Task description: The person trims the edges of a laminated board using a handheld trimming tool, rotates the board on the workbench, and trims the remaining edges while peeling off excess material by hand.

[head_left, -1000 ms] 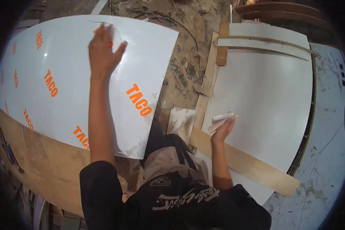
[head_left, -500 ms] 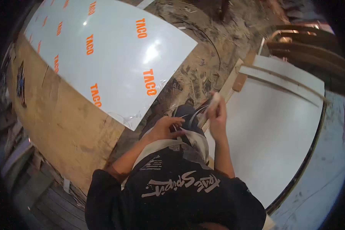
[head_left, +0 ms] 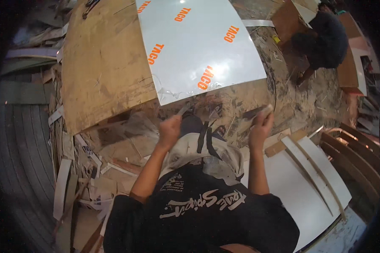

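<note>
My left hand (head_left: 169, 131) is closed in a fist in front of my left thigh. A thin, flat, pale strip (head_left: 183, 110) sticks up from it; its exact kind is too blurred to tell. Further right, my right hand (head_left: 260, 130) is raised with its fingers curled together. Something small and whitish shows at its fingertips, too unclear to name. Beyond the left hand lies a glossy white sheet (head_left: 185, 55) with orange lettering, its near corner covered by loose clear film (head_left: 166, 89). The hands are apart from each other and from the sheet.
A plywood board (head_left: 101, 71) lies under the white sheet. Offcuts (head_left: 99, 185) are heaped at left. At right stand a white panel (head_left: 304, 202) with curved strips (head_left: 310, 168) on it and curved brown pieces (head_left: 350, 156). A co-worker (head_left: 325, 38) crouches at far right beside brown panels.
My hands have moved apart from my lap, the left going left and the right going right. The view has swung, bringing the co-worker and the offcut heap into sight.
</note>
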Motion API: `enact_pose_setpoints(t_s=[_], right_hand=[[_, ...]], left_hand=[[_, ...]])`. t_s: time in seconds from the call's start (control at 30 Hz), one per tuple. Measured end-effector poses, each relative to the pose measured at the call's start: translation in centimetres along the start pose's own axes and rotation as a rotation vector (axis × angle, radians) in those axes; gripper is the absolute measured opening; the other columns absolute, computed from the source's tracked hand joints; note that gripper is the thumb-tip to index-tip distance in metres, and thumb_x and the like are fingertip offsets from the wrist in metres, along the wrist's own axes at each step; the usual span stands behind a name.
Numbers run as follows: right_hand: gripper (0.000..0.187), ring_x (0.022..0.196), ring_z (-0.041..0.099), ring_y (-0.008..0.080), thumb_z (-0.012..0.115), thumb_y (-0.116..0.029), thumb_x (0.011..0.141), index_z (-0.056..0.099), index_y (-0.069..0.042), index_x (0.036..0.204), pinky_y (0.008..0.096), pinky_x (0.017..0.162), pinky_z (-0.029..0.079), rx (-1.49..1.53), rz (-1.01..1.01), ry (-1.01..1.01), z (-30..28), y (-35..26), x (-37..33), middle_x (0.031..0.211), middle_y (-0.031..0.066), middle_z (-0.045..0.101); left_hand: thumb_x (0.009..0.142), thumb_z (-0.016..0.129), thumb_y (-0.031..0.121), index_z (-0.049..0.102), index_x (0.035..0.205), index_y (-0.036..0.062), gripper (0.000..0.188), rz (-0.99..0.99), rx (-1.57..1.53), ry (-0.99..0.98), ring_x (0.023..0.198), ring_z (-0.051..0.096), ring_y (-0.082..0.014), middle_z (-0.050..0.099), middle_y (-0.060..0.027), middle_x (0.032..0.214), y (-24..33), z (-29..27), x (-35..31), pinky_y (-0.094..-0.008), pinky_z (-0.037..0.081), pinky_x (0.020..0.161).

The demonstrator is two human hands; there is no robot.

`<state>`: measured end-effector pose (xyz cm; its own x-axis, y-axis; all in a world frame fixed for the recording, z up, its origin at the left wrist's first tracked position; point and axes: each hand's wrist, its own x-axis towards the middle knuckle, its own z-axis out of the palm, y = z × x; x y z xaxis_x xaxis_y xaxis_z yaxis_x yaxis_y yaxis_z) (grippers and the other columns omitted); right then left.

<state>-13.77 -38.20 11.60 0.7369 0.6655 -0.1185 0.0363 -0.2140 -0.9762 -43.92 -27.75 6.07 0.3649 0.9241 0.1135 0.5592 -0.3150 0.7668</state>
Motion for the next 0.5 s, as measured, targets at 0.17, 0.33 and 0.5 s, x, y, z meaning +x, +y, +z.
enact_pose_setpoints(t_s=[0.17,0.33,0.5], right_hand=[[0.034,0.077,0.042,0.0071,0.055,-0.04,0.104,0.053,-0.007,0.111,0.0258,0.069,0.036,0.051,0.016,0.12,-0.9,0.5,4.2,0.089,-0.0022,0.048],[0.032,0.074,0.041,0.007,0.056,-0.04,0.103,0.053,-0.008,0.099,0.0263,0.067,0.035,0.013,-0.009,-0.003,1.2,-2.9,5.0,0.084,-0.0024,0.047],[0.066,0.113,0.056,0.0264,0.054,-0.052,0.101,0.044,0.0,0.139,0.039,0.095,0.045,0.012,0.261,-0.244,4.9,0.8,4.8,0.124,0.0182,0.057]], left_hand=[[0.094,0.065,0.033,0.069,0.106,0.0038,0.032,-0.35,0.729,-0.144,0.091,0.066,-0.0396,0.07,-0.021,0.105,-8.6,-8.3,-5.5,-0.0456,0.051,0.079],[0.089,0.074,0.032,0.062,0.125,0.0022,0.048,-0.399,0.183,0.074,0.102,0.067,-0.0303,0.07,-0.0193,0.112,-9.6,-7.0,-3.8,-0.041,0.052,0.09],[0.094,0.072,0.031,0.063,0.117,-0.0013,0.041,-0.518,-0.319,0.227,0.096,0.065,-0.021,0.069,-0.0129,0.103,-8.3,-0.8,4.1,-0.0348,0.052,0.085]])
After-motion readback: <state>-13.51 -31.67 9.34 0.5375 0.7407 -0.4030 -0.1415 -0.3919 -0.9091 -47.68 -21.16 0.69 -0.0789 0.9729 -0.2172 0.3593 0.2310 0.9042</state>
